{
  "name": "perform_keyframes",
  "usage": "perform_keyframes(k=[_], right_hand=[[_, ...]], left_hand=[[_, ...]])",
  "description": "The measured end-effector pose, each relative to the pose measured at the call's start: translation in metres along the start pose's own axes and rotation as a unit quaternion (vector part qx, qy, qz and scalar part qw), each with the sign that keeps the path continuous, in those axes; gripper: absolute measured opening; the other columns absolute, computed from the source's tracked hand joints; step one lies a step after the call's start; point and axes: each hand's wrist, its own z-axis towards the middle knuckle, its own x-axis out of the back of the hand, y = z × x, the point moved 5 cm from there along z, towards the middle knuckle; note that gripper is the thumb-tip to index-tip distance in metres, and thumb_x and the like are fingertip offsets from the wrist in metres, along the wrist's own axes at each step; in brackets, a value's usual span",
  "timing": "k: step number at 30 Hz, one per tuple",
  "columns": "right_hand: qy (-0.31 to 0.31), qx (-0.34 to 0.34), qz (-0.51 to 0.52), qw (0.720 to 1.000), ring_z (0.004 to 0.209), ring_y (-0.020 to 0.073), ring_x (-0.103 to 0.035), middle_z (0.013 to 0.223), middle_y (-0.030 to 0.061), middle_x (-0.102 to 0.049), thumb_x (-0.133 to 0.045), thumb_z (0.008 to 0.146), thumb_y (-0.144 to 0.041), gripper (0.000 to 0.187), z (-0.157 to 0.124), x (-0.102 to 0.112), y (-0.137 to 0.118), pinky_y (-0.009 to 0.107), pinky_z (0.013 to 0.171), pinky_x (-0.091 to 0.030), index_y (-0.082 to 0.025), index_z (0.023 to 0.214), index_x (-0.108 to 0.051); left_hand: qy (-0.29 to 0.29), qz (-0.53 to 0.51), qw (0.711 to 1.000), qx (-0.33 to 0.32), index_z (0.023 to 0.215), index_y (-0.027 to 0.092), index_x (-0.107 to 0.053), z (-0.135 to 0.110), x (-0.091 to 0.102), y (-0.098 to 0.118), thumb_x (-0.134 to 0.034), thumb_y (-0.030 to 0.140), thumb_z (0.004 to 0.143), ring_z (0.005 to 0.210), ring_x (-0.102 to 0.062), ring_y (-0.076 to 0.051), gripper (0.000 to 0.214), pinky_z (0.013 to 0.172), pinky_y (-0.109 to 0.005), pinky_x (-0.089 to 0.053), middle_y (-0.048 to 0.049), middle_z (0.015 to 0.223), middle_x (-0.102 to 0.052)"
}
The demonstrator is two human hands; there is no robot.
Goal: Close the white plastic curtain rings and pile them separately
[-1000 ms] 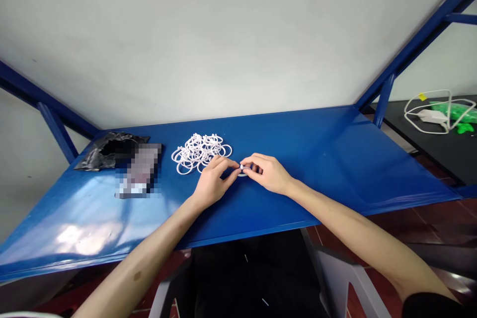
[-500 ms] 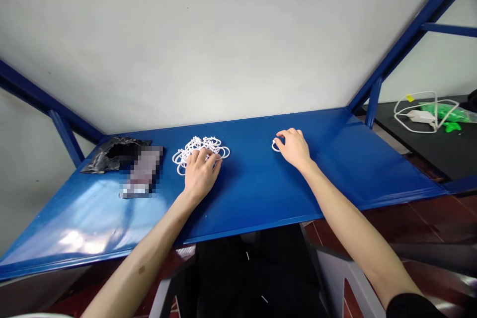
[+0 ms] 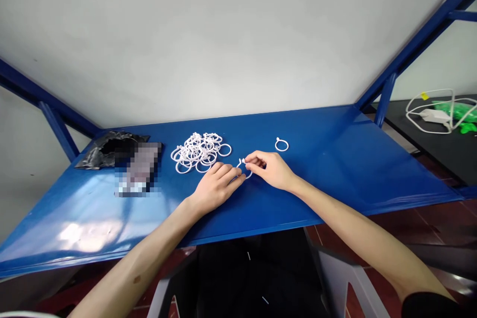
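Between my two hands is a white curtain ring, partly hidden by fingers. My left hand has its fingers closed on the ring's left side. From the right, my right hand pinches the small eyelet part at the ring's top with thumb and forefinger. Just beyond my left hand lies a heap of several white curtain rings, overlapping one another. A single curtain ring, with a small eyelet at its top, rests apart on the blue table, behind my right hand.
The blue table stands against a pale wall, with blue frame bars at both sides. A crumpled black plastic bag and a blurred-out phone-like object lie at the left. A black side table at right holds white cable and green plastic.
My left hand has left the heap with a curtain ring and moved right. My right hand has let go of the single ring, come left and met the left hand at the held ring.
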Motion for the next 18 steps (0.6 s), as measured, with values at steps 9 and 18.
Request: perform_keyframes(k=[9, 18], right_hand=[[0.033, 0.056, -0.017, 0.998, 0.077, 0.0155, -0.068, 0.094, 0.0026, -0.076, -0.068, 0.093, -0.028, 0.01, -0.001, 0.007, -0.007, 0.028, 0.07, -0.054, -0.021, 0.097, -0.073], [0.005, 0.125, -0.073, 0.989, 0.088, 0.0173, -0.067, 0.094, 0.0019, -0.075, -0.067, 0.095, -0.025, 0.007, -0.006, 0.001, -0.018, 0.031, 0.079, -0.054, -0.023, 0.099, -0.073]], left_hand=[[0.059, -0.212, 0.927, 0.304, 0.108, 0.021, -0.06, -0.009, -0.001, -0.032, -0.061, 0.027, 0.097, 0.087, -0.062, -0.015, 0.012, 0.074, -0.028, -0.053, -0.0047, 0.103, -0.064], [0.025, -0.281, 0.904, 0.322, 0.098, 0.022, -0.067, -0.007, -0.01, -0.032, -0.062, 0.021, 0.096, 0.08, -0.063, -0.013, 0.006, 0.065, -0.023, -0.05, -0.0007, 0.09, -0.068]])
